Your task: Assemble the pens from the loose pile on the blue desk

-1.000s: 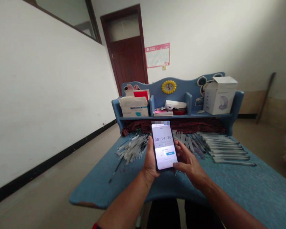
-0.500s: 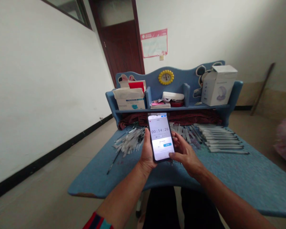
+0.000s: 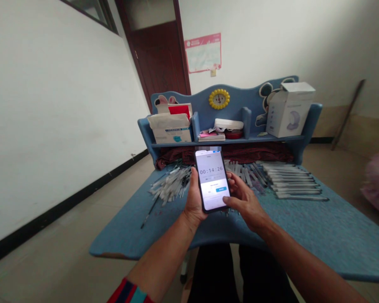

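Note:
A smartphone (image 3: 212,181) is held upright above the front of the blue desk, its lit screen showing 00:14:26 and a pop-up with a blue button. My left hand (image 3: 194,200) is wrapped round its left side, thumb along the edge. At the right side, my right hand (image 3: 243,202) grips the phone, its thumb on the lower right of the screen and its fingers curled by the edge. Behind the phone, a loose heap of pen-like sticks in clear sleeves (image 3: 172,185) lies to the left. Pens in a neat row (image 3: 298,181) lie to the right.
The blue desk (image 3: 123,231) has a shelf holding a white box (image 3: 290,111), a carton of papers (image 3: 170,130) and a white case (image 3: 229,124). A yellow flower-shaped clock (image 3: 219,99) is on its back panel. Dark red cloth (image 3: 252,153) lies under the shelf.
My right thumb has shifted slightly up the screen, nearer the blue button. The view has tilted a little; both hands stay on the phone.

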Demonstrator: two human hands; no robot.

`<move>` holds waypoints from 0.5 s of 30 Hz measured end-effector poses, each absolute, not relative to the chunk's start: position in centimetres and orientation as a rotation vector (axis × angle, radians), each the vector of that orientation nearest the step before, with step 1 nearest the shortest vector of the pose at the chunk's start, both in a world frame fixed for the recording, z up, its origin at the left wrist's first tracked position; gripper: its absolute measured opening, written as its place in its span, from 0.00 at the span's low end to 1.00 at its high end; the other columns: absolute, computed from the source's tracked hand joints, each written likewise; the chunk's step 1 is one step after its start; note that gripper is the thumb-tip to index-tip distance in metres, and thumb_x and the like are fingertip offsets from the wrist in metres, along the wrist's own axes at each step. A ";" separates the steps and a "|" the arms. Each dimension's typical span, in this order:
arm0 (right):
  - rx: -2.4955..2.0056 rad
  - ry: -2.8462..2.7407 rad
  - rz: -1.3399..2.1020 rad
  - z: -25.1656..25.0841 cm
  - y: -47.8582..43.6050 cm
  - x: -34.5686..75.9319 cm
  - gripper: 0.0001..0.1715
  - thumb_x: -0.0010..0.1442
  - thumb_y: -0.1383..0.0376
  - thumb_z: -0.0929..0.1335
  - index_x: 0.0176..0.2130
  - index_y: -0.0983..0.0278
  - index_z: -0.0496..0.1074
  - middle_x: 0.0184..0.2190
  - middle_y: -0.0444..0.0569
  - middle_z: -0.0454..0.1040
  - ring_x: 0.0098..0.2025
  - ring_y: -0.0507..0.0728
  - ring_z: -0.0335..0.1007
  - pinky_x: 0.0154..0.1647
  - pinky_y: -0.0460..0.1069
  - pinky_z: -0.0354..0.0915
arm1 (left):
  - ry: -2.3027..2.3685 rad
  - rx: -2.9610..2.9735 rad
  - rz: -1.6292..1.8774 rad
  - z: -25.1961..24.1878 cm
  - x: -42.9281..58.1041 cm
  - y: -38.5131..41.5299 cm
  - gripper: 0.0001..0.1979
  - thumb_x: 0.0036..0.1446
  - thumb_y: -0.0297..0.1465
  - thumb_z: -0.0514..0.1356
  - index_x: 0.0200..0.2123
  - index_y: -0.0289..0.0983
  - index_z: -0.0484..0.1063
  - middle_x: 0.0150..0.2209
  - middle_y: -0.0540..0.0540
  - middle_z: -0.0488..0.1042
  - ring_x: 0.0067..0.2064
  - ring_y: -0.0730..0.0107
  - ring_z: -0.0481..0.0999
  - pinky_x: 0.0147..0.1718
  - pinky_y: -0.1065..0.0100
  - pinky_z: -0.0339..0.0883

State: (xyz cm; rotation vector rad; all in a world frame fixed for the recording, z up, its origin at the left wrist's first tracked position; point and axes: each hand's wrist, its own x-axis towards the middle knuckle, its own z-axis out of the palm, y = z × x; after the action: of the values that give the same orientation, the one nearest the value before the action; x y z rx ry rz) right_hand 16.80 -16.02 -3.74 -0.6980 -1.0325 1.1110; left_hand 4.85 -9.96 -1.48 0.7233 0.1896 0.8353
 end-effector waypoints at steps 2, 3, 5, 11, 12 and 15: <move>-0.706 -1.025 1.109 -3.8 -16.0 16.8 0.34 0.45 0.73 0.70 0.52 0.56 0.64 0.38 0.43 0.67 0.38 0.53 0.65 0.38 0.47 0.64 | 0.194 0.718 0.842 -1.4 4.9 -10.0 0.39 0.56 0.56 0.47 0.52 0.26 0.68 0.41 0.30 0.76 0.44 0.46 0.76 0.45 0.50 0.68; -0.712 -1.017 1.104 -3.8 -15.9 16.8 0.34 0.46 0.72 0.70 0.52 0.56 0.64 0.38 0.43 0.67 0.38 0.53 0.65 0.38 0.47 0.64 | 0.196 0.717 0.844 -1.4 4.9 -10.1 0.39 0.56 0.56 0.47 0.52 0.26 0.68 0.41 0.30 0.76 0.44 0.46 0.76 0.45 0.50 0.68; -0.729 -1.000 1.090 -4.0 -15.9 16.8 0.32 0.46 0.71 0.70 0.51 0.57 0.64 0.38 0.43 0.67 0.39 0.53 0.64 0.38 0.47 0.64 | 0.200 0.716 0.840 -1.3 4.9 -10.2 0.40 0.56 0.56 0.47 0.52 0.26 0.68 0.41 0.30 0.76 0.44 0.47 0.76 0.45 0.50 0.68; -0.767 -1.015 1.035 -4.3 -15.7 16.8 0.29 0.48 0.69 0.70 0.51 0.57 0.65 0.37 0.43 0.67 0.38 0.54 0.64 0.40 0.49 0.63 | 0.191 0.710 0.828 -1.3 5.0 -10.2 0.39 0.56 0.56 0.47 0.52 0.26 0.68 0.40 0.30 0.77 0.43 0.47 0.77 0.44 0.51 0.68; -0.767 -1.017 1.029 -4.3 -15.7 16.8 0.29 0.48 0.69 0.70 0.51 0.57 0.65 0.36 0.43 0.67 0.38 0.54 0.64 0.40 0.49 0.62 | 0.192 0.713 0.827 -1.3 5.0 -10.2 0.39 0.56 0.56 0.47 0.51 0.26 0.68 0.40 0.30 0.77 0.42 0.48 0.77 0.44 0.51 0.68; -0.781 -1.018 1.023 -4.2 -15.7 16.8 0.28 0.50 0.68 0.69 0.51 0.58 0.65 0.36 0.43 0.68 0.38 0.54 0.65 0.39 0.49 0.63 | 0.193 0.717 0.823 -1.4 5.1 -10.1 0.39 0.56 0.56 0.47 0.51 0.26 0.68 0.40 0.31 0.77 0.42 0.48 0.77 0.43 0.51 0.69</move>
State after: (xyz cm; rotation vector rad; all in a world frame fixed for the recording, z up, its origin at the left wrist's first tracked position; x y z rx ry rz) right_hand 16.81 -15.66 -4.21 -0.7808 -1.0179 1.0232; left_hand 5.06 -10.14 -1.43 0.7170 0.1927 0.8230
